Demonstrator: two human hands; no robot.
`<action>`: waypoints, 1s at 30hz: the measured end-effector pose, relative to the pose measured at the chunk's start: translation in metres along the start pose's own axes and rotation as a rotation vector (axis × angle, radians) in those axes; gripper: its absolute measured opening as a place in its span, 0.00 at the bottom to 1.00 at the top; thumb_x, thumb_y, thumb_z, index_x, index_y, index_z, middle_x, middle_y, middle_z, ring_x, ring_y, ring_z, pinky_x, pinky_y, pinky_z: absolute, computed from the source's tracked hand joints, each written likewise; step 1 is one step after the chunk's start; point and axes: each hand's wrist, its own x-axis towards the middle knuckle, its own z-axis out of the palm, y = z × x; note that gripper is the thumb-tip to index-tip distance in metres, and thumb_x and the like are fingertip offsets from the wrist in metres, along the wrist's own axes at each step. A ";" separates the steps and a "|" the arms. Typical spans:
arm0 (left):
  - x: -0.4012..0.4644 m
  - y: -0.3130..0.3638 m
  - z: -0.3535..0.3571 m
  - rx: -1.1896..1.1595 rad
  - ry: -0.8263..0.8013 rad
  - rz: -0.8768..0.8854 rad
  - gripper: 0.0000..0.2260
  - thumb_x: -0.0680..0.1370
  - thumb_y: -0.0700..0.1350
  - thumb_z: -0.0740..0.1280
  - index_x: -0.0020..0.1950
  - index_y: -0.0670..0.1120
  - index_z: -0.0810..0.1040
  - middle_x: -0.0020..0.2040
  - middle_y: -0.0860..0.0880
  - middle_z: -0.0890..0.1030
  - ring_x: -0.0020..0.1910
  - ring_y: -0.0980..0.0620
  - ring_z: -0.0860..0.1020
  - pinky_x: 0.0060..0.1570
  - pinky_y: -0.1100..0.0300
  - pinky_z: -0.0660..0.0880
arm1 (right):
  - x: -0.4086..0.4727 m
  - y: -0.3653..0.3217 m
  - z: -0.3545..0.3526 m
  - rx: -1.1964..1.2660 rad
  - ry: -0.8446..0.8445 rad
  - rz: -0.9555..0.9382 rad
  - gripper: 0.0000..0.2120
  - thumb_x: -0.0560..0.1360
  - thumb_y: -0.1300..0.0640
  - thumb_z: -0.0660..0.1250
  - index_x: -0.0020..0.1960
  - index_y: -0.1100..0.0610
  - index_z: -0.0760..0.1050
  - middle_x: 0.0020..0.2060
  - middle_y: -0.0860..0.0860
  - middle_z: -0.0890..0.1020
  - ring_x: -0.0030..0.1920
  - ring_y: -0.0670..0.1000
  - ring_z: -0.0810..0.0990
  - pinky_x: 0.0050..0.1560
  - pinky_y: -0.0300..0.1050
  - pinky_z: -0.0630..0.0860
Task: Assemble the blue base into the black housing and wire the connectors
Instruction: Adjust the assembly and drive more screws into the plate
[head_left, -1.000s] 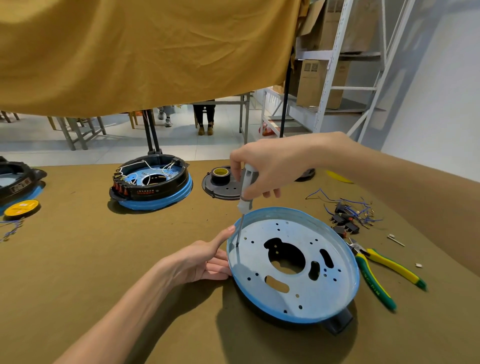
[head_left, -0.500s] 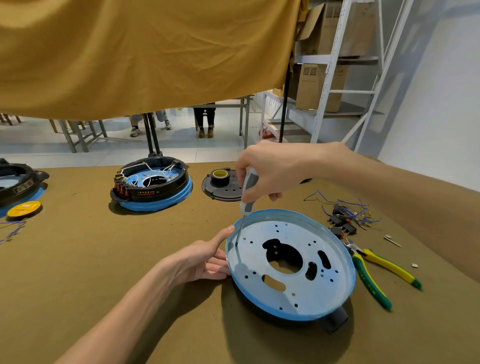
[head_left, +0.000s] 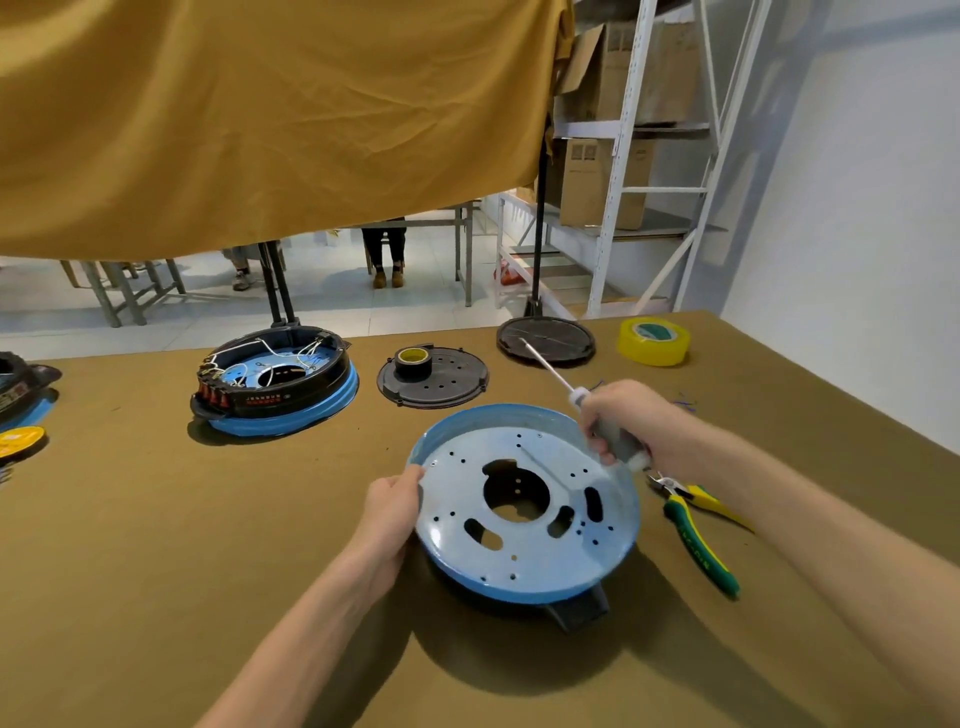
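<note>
The blue base (head_left: 524, 501) sits dish-side up on the black housing (head_left: 576, 610), whose dark tab pokes out from under its near edge; both lie on the brown-covered table (head_left: 156, 571). The left hand (head_left: 392, 512) grips the base's left rim, fingers curled over the edge. The right hand (head_left: 621, 423) is clenched round the grey handle of a screwdriver (head_left: 558, 371) at the base's far-right rim, its shaft pointing up and away from the base, tip clear of every hole.

The step in hand looks like fastening the base to the housing. To do it well, keep the left hand pinning the rim so the holes stay lined up, bring the tip down square into 1 perimeter hole, and snug fasteners in opposite pairs rather than fully tightening 1 first. No screw is visible in the holes.

Green-and-yellow pliers (head_left: 698, 535) lie just right of the base; a wired finished unit (head_left: 275, 384) stands beyond it to the left.
</note>
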 end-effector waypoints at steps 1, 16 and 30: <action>0.002 0.002 0.003 -0.026 0.047 0.014 0.12 0.85 0.48 0.60 0.51 0.44 0.79 0.32 0.49 0.85 0.29 0.53 0.84 0.25 0.62 0.76 | 0.001 0.013 -0.002 -0.141 0.111 -0.065 0.03 0.76 0.64 0.65 0.47 0.62 0.71 0.36 0.58 0.77 0.27 0.51 0.74 0.27 0.43 0.70; 0.007 -0.031 0.029 0.092 0.126 0.453 0.20 0.85 0.52 0.61 0.76 0.49 0.68 0.65 0.52 0.78 0.66 0.52 0.76 0.61 0.57 0.74 | 0.000 0.109 -0.007 -0.689 0.533 -0.100 0.13 0.78 0.49 0.69 0.52 0.54 0.67 0.40 0.51 0.78 0.39 0.52 0.79 0.34 0.49 0.74; 0.013 -0.040 0.028 0.124 0.146 0.561 0.22 0.85 0.52 0.60 0.79 0.49 0.65 0.64 0.55 0.75 0.63 0.55 0.74 0.57 0.61 0.73 | 0.032 0.125 -0.094 -1.007 0.695 0.136 0.09 0.77 0.61 0.65 0.56 0.60 0.74 0.57 0.59 0.75 0.54 0.62 0.77 0.47 0.52 0.73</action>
